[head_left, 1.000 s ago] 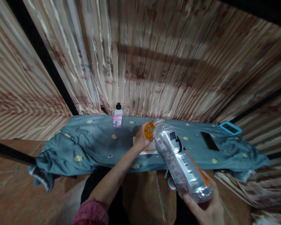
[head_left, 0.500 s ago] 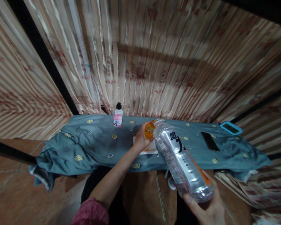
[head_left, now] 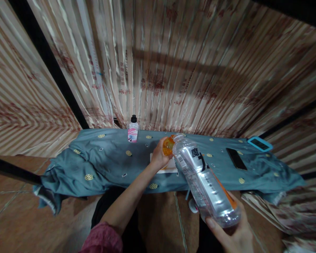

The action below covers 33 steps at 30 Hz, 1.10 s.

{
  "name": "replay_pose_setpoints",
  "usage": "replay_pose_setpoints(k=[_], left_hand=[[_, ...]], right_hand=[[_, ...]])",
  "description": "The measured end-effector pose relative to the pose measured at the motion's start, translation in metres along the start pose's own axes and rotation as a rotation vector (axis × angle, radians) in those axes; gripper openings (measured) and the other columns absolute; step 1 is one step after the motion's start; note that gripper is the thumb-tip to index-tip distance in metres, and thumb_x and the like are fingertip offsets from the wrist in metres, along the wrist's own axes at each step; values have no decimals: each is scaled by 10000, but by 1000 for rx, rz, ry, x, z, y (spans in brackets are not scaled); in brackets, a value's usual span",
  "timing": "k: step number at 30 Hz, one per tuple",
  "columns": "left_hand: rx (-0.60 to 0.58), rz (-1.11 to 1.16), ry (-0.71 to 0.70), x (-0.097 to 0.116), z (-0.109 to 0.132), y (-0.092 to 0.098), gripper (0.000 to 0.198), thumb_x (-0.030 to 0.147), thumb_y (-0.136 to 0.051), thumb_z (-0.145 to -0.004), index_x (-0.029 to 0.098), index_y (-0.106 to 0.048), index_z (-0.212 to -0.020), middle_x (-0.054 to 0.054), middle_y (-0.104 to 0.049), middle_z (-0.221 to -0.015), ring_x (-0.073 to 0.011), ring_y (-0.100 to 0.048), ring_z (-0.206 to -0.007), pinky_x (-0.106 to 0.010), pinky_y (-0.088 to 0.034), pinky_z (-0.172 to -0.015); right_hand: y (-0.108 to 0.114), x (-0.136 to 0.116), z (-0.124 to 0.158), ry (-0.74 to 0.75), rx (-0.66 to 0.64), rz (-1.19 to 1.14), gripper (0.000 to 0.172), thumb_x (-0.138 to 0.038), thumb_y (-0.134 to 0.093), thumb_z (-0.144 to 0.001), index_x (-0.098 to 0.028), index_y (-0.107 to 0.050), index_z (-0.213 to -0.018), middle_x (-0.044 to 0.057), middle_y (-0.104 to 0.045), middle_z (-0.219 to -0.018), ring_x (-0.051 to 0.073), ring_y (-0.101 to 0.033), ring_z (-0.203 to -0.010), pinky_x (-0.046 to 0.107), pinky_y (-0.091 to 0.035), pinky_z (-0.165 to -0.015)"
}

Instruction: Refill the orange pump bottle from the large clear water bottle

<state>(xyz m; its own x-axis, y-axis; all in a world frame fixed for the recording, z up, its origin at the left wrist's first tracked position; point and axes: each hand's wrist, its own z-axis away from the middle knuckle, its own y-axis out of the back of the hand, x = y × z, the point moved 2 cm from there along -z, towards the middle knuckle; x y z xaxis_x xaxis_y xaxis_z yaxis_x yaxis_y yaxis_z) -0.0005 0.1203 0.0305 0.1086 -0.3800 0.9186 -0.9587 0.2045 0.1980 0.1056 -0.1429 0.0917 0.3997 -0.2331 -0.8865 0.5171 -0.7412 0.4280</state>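
My right hand (head_left: 233, 230) is closed round the base of a large clear plastic bottle (head_left: 204, 182) with a silver and orange label. The bottle is tilted, its neck pointing up and left, away from me. My left hand (head_left: 159, 156) grips a small orange see-through cup (head_left: 168, 146). The bottle's mouth meets the cup's right side; whether liquid passes between them I cannot tell. Beneath the cup, a white sheet with orange marks (head_left: 167, 170) lies on the cloth, partly covered by my hand and the bottle.
A blue-green patterned cloth (head_left: 110, 161) covers the narrow table. Towards the back left stands a clear bottle with a pink label and black cap (head_left: 133, 131). To the right lie a black phone (head_left: 236, 159) and a blue-framed device (head_left: 260, 144). Striped curtains (head_left: 158, 70) hang behind.
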Motion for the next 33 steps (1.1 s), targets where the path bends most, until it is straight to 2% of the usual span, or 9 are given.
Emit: replay_pose_setpoints(k=[5,8,13,18,27,33], left_hand=[[-4,4,-3,1,0,0,771,158,-837,-617,228,-506,-1310,-90,-685,-1238,-291,-664,-1153,-466,-527,-1021],[-1,-8,7,1,0,0,769,160,-836,-619,239,-502,-1308,-88,-684,-1249,-291,-672,-1134,-471,-532,-1006],[-9,6,3,2,1,0,766,163,-833,-629,239,-497,-1313,-90,-679,-1262,-283,-675,-1133,-450,-539,-997],[-7,10,-16,2,1,1,757,174,-837,-626,234,-509,-1305,-91,-676,-1261,-284,-669,-1145,-451,-534,-1012],[-10,-6,-10,-2,0,-1,776,166,-825,-639,229,-484,-1333,-101,-672,-1265,-292,-661,-1159,-474,-527,-1020],[-2,28,-23,0,1,0,762,175,-834,-624,241,-512,-1312,-84,-671,-1268,-276,-661,-1158,-457,-525,-1030]], right_hand=[[1,-4,0,11,25,56,818,-631,-718,-650,-172,-537,-1303,105,-640,-1156,336,-637,-1104,435,-497,-964],[2,-5,1,-2,11,59,843,-640,-713,-651,-168,-525,-1324,96,-649,-1127,322,-656,-1076,408,-512,-942],[1,-5,1,5,-5,22,842,-631,-727,-658,-170,-508,-1327,116,-642,-1204,306,-659,-1088,393,-506,-953],[1,-9,1,23,10,38,803,-625,-723,-665,-187,-499,-1299,107,-659,-1184,304,-676,-1053,378,-536,-899],[1,-9,1,18,1,40,846,-648,-712,-668,-161,-485,-1322,134,-628,-1223,322,-642,-1124,408,-493,-971],[1,-10,1,63,3,38,776,-623,-707,-694,-181,-494,-1296,112,-651,-1209,303,-662,-1103,389,-502,-968]])
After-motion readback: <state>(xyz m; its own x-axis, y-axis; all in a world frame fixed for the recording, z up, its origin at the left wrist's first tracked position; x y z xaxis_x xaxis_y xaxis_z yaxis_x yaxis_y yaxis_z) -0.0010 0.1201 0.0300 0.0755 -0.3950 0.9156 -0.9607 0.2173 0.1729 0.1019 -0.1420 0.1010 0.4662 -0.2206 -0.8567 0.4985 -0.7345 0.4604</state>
